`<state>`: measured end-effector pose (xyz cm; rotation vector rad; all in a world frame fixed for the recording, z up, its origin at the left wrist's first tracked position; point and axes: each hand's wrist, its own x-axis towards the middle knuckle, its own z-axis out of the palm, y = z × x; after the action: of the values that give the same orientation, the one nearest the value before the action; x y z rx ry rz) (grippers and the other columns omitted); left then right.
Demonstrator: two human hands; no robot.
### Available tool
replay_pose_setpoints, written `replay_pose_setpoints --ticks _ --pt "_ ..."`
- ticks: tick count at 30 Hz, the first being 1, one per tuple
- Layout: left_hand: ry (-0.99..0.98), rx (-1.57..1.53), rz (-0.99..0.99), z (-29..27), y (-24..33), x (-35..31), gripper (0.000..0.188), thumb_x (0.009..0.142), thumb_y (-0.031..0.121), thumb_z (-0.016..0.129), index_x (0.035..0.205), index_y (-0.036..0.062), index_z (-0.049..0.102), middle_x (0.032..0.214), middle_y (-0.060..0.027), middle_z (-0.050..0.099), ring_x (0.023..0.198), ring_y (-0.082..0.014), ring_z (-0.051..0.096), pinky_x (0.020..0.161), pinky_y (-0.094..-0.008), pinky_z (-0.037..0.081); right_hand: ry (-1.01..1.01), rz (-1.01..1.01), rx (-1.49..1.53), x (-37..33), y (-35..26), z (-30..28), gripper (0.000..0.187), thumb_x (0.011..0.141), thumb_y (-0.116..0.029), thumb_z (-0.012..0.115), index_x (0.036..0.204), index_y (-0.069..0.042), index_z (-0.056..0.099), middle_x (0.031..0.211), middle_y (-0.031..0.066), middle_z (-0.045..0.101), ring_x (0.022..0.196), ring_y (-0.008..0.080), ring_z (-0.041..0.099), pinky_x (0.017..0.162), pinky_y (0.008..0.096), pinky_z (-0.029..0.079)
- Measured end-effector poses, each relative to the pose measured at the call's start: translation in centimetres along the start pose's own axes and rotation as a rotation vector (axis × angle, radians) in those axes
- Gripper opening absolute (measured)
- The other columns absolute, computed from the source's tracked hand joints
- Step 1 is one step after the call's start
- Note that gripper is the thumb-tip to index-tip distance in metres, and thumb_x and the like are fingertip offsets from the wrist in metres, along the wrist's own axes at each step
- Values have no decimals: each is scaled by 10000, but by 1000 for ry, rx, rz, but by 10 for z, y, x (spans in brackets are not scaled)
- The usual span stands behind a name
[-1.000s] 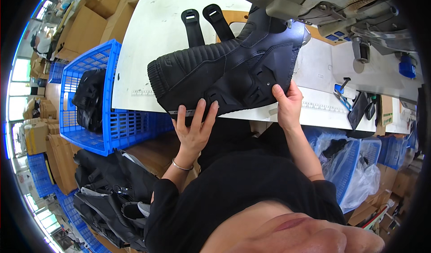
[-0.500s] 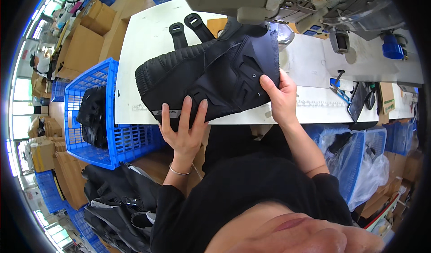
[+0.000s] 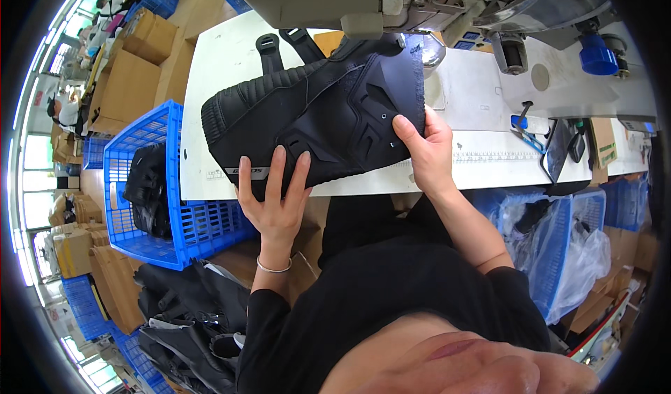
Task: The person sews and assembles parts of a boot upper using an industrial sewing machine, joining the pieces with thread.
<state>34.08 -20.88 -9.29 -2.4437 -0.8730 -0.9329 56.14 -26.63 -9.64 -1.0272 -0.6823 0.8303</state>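
A black boot upper (image 3: 318, 118), with a ribbed padded section, moulded panels and small metal eyelets, lies tilted across the white table, its near edge around the table's front edge. Two black straps (image 3: 269, 55) with slotted ends stick out from its far side. My left hand (image 3: 274, 212) holds the near left edge, fingers spread over the top face; its thumb is hidden. At the right end my right hand (image 3: 432, 153) grips the edge, thumb on top and the other fingers mostly hidden behind.
A sewing machine (image 3: 314, 3) overhangs the far side. Scissors (image 3: 531, 139) and a dark phone (image 3: 556, 153) lie on the table's right. A blue crate (image 3: 178, 230) with black pieces stands left, near a black pile (image 3: 189, 324); a plastic-lined crate (image 3: 559, 254) stands lower right.
The boot upper and both hands sit slightly further left in the view, and the whole view has shifted a little. Both hands keep their hold at the same places.
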Motion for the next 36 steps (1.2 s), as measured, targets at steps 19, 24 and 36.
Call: replay_pose_setpoints --ticks 19,24,36 --pt "135 25 151 2 -7 8 188 805 296 649 967 230 716 1117 -19 631 1087 -410 515 807 -403 505 -111 105 -69 -25 12 -39 126 858 -91 618 941 3 622 825 -33 557 763 43 470 713 200 390" --pt "108 4 144 -2 -16 28 189 808 296 646 965 219 719 1086 -30 653 1073 -418 542 775 -391 520 -49 57 -73 -20 12 -31 133 863 -94 620 944 12 618 817 -32 574 766 32 479 689 192 389" --pt "6 -69 118 -4 -31 84 390 619 267 752 1004 230 709 1130 24 635 1134 -306 532 766 -333 511 -34 -134 -210 11 8 -31 131 833 -107 646 768 -4 598 773 3 559 746 87 477 697 224 383"
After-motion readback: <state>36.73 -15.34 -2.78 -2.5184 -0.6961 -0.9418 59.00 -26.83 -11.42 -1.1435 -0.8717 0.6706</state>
